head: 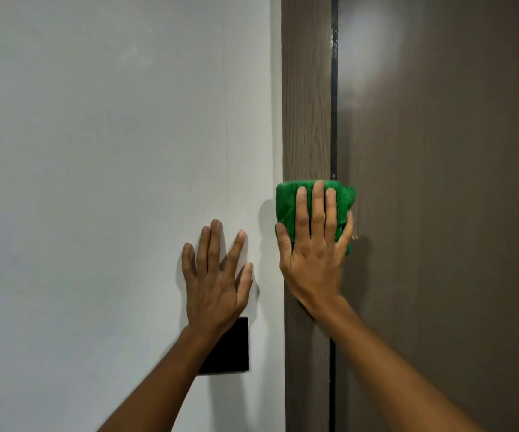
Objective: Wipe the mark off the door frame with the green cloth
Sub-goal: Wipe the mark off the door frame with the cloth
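I'm in the wiping stroke. My right hand lies flat, fingers straight, pressing the green cloth against the door frame so that it laps over both edges. My left hand rests spread on the wall beside the frame's left edge, holding nothing. The mark is hidden from me, perhaps under the cloth. Next, I judge, comes firm rubbing along the frame, then a lift to check.

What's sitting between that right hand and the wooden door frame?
In the head view, the green cloth lies there: the right hand presses it flat against the door frame.
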`<state>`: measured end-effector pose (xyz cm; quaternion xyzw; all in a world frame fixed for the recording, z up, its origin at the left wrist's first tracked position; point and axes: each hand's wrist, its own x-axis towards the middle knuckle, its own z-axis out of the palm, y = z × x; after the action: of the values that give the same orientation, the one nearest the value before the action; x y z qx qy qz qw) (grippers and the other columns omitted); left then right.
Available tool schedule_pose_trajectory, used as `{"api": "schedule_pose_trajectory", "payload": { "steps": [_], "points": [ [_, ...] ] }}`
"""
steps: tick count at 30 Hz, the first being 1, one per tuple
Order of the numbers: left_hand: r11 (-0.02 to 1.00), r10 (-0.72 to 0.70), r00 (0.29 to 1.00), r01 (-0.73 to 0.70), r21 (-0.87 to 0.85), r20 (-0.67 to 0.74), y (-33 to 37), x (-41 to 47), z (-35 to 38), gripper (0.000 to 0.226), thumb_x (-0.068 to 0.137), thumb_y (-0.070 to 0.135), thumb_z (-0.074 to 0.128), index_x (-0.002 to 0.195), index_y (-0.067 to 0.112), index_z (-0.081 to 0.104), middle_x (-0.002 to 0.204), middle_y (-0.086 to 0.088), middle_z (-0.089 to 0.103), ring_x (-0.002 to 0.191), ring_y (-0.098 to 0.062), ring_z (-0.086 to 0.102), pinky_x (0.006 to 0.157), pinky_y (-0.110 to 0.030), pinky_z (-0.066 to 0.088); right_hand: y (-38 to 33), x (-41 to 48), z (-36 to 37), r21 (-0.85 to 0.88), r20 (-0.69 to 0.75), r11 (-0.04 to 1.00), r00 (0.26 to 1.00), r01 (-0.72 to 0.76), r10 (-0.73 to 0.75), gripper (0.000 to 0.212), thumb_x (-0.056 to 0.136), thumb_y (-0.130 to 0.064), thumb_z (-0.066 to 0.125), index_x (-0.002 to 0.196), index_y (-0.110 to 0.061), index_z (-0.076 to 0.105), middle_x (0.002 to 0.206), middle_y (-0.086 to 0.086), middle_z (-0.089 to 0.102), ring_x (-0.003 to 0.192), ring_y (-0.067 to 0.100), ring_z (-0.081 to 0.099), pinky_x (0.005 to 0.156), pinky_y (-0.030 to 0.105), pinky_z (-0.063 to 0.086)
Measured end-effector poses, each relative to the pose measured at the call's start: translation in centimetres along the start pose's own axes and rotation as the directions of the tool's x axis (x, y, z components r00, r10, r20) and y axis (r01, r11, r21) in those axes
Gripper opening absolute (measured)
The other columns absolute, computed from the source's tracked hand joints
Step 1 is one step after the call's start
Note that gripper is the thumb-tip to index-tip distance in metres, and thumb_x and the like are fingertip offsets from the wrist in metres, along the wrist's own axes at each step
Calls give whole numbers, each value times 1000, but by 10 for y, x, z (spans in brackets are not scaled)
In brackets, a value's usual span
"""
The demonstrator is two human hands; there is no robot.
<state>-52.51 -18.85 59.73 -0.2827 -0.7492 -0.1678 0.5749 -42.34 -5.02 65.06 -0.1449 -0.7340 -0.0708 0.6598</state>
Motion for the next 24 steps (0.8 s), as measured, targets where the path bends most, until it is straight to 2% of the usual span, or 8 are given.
{"api": "schedule_pose_trajectory", "payload": {
  "steps": [6,9,12,15,17,19,21,24],
  "points": [
    [991,-64,995,73,-111,82,10,2,-25,60,95,49,33,151,29,28,164,-13,15,152,-26,8,120,-55,14,11,-65,-25,12,299,999,953,51,-52,85,92,-67,28,154,-16,1,164,9,-3,151,24,-4,119,57,-1],
    [962,-48,988,84,-259,144,23,-6,-44,54,94,51,30,142,30,45,161,-10,28,150,-24,19,118,-51,14,10,-90,-46,32,444,999,895,37,-47,86,92,-69,26,154,-17,-5,164,8,-9,150,22,-10,119,54,-6],
    [918,9,981,68,-390,192,37,-24,-58,50,91,59,34,125,32,60,147,-5,48,138,-21,33,109,-44,24,9,-120,-66,72,600,997,799,-5,-39,78,95,-60,23,151,-23,-17,160,2,-25,147,16,-24,120,53,-7],
    [939,57,972,25,-342,228,48,-43,-62,47,83,63,48,112,32,67,133,-2,60,124,-25,53,96,-48,40,14,-133,-81,93,728,996,683,-11,-60,75,96,-36,32,149,-29,-21,155,-4,-36,143,13,-32,123,50,-3],
    [942,38,968,48,-333,247,51,-52,-61,43,79,58,62,111,29,68,127,-2,64,117,-27,59,90,-49,45,17,-124,-88,97,727,995,684,-17,-60,78,92,-13,43,154,-25,-5,162,-3,-19,149,16,-18,123,48,9],
    [932,-7,957,112,-345,290,56,-56,-62,41,78,51,71,111,28,67,121,0,65,113,-26,59,89,-47,44,18,-110,-93,108,673,991,739,-75,-17,76,87,-4,52,152,-20,16,162,1,11,149,20,11,118,44,25],
    [916,-21,950,143,-375,312,63,-58,-66,36,78,46,73,107,27,65,113,3,66,110,-25,58,87,-43,43,20,-103,-94,94,589,988,807,-123,44,69,86,-8,60,145,-20,28,150,2,33,136,19,33,108,38,37],
    [870,-2,944,164,-465,330,71,-63,-71,26,80,35,75,102,25,64,105,2,66,107,-23,56,85,-36,41,30,-104,-91,27,555,973,813,-231,178,75,85,-23,67,147,-25,25,140,2,34,127,18,37,103,35,39]
  ]
}}
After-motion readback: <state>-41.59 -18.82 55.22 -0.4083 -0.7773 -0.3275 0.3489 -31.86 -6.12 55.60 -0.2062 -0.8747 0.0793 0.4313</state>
